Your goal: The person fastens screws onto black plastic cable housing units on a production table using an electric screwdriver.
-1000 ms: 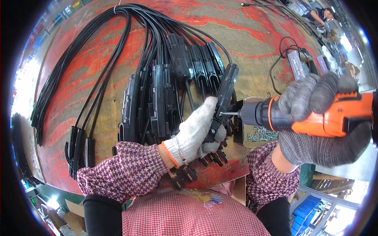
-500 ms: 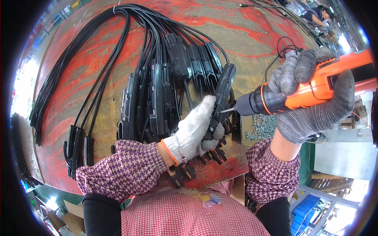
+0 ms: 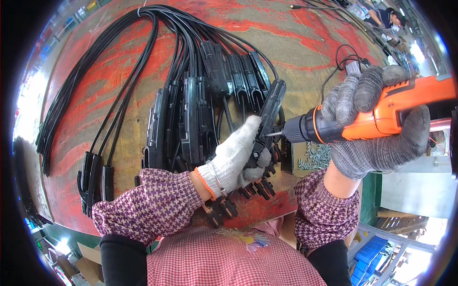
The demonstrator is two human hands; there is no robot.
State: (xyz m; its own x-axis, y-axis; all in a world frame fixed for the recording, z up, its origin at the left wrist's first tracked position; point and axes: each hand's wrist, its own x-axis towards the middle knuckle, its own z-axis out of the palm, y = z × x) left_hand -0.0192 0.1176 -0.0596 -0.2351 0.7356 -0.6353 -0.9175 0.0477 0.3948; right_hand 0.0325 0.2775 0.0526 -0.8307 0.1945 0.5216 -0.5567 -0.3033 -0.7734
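My left hand (image 3: 234, 155), in a white glove, is closed around a black plastic cable connector (image 3: 273, 102) and holds it tilted. A screw head shows near the connector's lower end. In a grey glove, my right hand (image 3: 365, 121) grips an orange and black power screwdriver (image 3: 377, 119), its body lying sideways. The thin bit (image 3: 275, 134) reaches the connector's side just beside my left fingers. More black connectors (image 3: 191, 124) on cables lie left of my left hand. Small black plastic parts (image 3: 260, 189) lie under and below that hand, partly hidden by it.
Long black cables (image 3: 107, 45) are tied in a bundle and curve across the red, worn tabletop (image 3: 305, 28). Several silver screws (image 3: 315, 156) lie in a shallow box below the screwdriver. A thin black cord (image 3: 325, 81) runs behind it. A co-worker (image 3: 386, 19) is at the far right.
The screwdriver's rear end has swung lower, with my right hand and sleeve shifting slightly down and left. The bit stays at the connector, and my left hand has hardly moved.
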